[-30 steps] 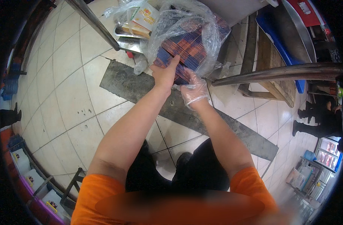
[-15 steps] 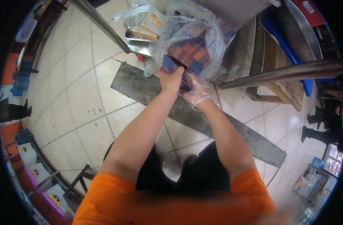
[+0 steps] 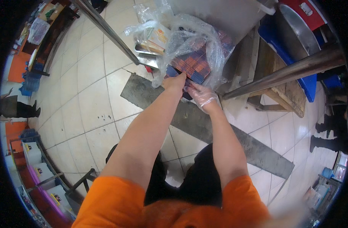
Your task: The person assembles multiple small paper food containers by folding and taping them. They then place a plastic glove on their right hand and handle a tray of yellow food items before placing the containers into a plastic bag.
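A clear plastic bag [image 3: 216,57] lies open ahead of me, with stacks of thin flat blue-and-orange printed pieces [image 3: 191,65] in it. At the bag's near edge, a smaller bundle of the same flat pieces [image 3: 171,71] is between my hands. My left hand [image 3: 175,82] is bare and closed round the left side of this bundle; its fingertips are mostly hidden. On the bundle's right side, my right hand [image 3: 203,97] wears a thin clear plastic glove, fingers bent against the pieces. What exactly the pieces are, I cannot tell.
A grey plank [image 3: 234,138] lies slantwise on the tiled floor under my forearms. Metal poles [image 3: 105,32] flank the bag. At right stand a wooden stool [image 3: 282,95] and a blue tray [image 3: 309,85]. A metal tray [image 3: 148,60] with a carton is left of the bag. People stand at both sides.
The view has shifted slightly. My left hand has moved a little further over the bundle, and my right hand's fingers lie more stretched along its side.
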`<act>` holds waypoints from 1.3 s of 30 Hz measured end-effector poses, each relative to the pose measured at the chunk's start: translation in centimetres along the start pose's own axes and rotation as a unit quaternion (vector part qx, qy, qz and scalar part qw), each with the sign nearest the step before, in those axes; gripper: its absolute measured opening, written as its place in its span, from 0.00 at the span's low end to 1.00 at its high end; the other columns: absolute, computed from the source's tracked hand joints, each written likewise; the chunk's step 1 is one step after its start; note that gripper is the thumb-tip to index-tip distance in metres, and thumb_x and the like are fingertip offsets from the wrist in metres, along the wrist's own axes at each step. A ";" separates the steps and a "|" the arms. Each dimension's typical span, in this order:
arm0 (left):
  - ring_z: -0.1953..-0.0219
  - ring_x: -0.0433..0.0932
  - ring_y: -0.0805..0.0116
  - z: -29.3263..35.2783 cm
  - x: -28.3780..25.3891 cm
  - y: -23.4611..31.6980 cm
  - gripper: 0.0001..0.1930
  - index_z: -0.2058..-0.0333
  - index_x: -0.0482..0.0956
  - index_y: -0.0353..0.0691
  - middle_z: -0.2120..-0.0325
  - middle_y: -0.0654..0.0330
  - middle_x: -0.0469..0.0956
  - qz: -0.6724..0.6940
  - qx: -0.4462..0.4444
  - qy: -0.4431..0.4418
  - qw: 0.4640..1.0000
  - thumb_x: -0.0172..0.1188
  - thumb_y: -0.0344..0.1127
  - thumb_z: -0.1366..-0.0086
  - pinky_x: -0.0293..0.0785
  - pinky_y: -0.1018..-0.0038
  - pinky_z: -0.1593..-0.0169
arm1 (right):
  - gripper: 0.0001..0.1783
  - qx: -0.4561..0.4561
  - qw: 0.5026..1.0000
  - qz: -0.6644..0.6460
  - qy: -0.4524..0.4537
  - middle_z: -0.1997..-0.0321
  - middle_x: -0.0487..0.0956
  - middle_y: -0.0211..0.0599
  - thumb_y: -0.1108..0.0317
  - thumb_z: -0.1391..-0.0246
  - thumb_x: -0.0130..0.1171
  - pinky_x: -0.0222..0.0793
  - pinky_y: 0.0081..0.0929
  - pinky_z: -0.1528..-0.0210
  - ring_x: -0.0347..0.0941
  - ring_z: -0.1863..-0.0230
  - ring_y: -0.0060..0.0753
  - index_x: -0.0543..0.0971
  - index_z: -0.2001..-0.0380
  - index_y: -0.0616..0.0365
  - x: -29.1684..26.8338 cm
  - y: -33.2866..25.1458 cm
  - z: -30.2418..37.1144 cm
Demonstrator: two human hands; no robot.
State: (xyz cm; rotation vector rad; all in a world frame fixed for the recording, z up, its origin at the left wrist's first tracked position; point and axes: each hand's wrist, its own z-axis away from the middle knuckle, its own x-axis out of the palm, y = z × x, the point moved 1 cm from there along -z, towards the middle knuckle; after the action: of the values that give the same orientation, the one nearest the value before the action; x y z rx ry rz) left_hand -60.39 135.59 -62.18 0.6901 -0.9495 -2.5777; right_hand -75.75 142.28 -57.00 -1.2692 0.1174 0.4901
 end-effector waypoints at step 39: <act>0.50 0.81 0.42 3.4 -5.6 1.2 0.44 0.38 0.55 0.29 0.47 0.40 0.72 0.095 0.088 -0.079 0.988 0.73 0.42 0.45 0.85 0.42 0.64 | 0.59 0.198 0.972 0.014 0.125 0.39 0.77 0.65 0.15 0.45 0.40 0.64 0.41 0.33 0.72 0.34 0.57 0.81 0.43 0.65 1.7 1.3 -2.2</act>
State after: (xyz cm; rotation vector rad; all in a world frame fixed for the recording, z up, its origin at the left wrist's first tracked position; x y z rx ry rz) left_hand -57.41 138.90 -57.29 0.4171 -1.2409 -2.4281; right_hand -74.39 140.95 -59.42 -0.9316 0.4249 0.3083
